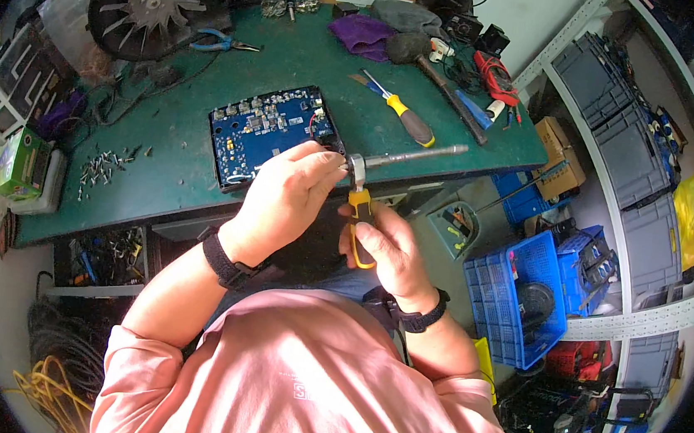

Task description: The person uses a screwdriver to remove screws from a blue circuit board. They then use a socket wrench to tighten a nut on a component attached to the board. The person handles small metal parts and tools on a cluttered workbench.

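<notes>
Left of centre lies a blue circuit board [277, 122]; mid-frame, the left hand [293, 185] pinches something indistinct at the head of a yellow-handled ratchet [359, 201]; slightly right, the right hand [390, 250] wraps the handle.

A pink short-sleeved shirt, matched with a black band on each wrist.
The torso is covered by a loose, pale pink shirt [357, 368], by which soft folds are formed and on which a small whitish print [302, 391] is carried at the chest. Both upper arms are covered by wide sleeves of the same cloth, left [137, 355] and right [475, 404]. The left wrist is circled by a thick black strap [225, 265], the right by a similar black strap [423, 316]. Blue trousers [342, 282] are partly hidden by shadow.
</notes>
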The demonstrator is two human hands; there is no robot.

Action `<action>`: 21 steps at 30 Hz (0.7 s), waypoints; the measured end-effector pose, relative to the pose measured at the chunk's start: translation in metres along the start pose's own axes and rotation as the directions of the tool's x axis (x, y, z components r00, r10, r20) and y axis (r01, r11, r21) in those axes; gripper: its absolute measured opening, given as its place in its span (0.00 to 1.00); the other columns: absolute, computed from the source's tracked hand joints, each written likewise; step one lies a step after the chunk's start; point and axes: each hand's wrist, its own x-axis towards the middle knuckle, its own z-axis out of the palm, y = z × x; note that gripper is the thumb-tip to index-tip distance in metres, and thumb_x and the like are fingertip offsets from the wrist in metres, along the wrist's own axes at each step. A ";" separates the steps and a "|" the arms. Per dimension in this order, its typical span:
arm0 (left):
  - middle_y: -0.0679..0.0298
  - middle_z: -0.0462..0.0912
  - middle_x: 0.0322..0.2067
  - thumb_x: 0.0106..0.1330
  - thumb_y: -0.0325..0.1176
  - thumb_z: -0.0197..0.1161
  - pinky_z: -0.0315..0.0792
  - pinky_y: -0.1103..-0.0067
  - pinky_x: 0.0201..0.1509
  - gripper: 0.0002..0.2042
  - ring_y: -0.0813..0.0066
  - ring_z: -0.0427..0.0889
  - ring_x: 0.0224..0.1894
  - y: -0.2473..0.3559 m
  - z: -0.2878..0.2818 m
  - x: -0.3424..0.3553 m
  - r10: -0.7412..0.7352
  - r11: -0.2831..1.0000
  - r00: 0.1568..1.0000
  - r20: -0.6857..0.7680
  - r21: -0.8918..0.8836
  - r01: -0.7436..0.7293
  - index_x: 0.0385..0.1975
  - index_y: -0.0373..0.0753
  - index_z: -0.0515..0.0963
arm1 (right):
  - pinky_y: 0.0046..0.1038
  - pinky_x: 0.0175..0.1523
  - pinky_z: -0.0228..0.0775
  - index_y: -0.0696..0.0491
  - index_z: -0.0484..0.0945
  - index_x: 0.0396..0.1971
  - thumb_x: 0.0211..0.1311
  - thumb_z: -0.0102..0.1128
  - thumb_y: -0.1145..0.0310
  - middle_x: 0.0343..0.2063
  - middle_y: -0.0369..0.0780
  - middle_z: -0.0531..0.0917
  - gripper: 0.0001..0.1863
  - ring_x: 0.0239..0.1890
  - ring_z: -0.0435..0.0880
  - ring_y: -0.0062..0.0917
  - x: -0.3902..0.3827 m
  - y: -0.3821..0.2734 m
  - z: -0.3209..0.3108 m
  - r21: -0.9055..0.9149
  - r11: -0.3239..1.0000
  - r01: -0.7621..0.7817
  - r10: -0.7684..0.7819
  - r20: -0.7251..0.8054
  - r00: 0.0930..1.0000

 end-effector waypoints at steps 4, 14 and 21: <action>0.53 0.78 0.27 0.62 0.23 0.60 0.73 0.70 0.32 0.05 0.55 0.79 0.29 -0.007 0.008 -0.008 0.079 0.995 0.995 0.054 -0.058 -0.076 0.35 0.31 0.79 | 0.19 0.29 0.70 0.55 0.70 0.48 0.73 0.47 0.56 0.29 0.36 0.79 0.17 0.26 0.78 0.18 0.007 -0.007 0.006 0.144 0.989 -0.010 0.011 -0.007 1.000; 0.61 0.77 0.24 0.56 0.27 0.57 0.74 0.69 0.36 0.07 0.59 0.77 0.30 -0.001 0.006 -0.010 0.150 0.988 0.985 0.088 0.032 -0.154 0.33 0.35 0.77 | 0.21 0.30 0.75 0.55 0.75 0.51 0.72 0.51 0.58 0.31 0.38 0.82 0.18 0.25 0.81 0.21 0.014 0.000 -0.003 0.388 0.914 -0.122 0.169 -0.089 0.982; 0.57 0.77 0.21 0.61 0.27 0.57 0.74 0.68 0.32 0.04 0.57 0.78 0.27 -0.006 0.006 -0.016 0.011 0.999 0.994 0.106 -0.041 -0.006 0.25 0.35 0.76 | 0.21 0.29 0.74 0.53 0.73 0.56 0.70 0.55 0.62 0.30 0.38 0.82 0.19 0.23 0.80 0.21 0.019 -0.004 -0.011 0.259 0.954 -0.153 0.167 -0.035 0.985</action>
